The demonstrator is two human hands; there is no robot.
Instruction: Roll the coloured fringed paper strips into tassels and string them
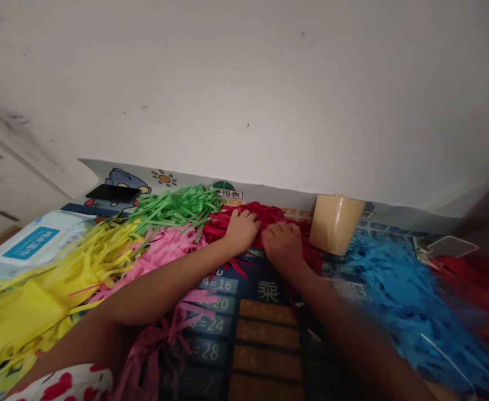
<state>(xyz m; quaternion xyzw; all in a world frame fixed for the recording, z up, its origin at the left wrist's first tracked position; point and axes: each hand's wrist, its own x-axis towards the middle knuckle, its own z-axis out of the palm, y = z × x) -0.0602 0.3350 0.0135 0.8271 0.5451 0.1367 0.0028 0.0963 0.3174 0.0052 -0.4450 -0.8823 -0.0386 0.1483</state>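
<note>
My head view, left hand (242,229) and right hand (283,246) just beside each other, both curled at red strips (267,209) near the far edge of the worktop (267,334), whether gripping any I cannot tell, beige cup (337,225) rightward along that edge, green strips (181,204) leftward.

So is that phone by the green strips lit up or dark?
Dark. The phone shows plain black, with no glow or picture on it. I cannot tell if it's switched off.
</note>
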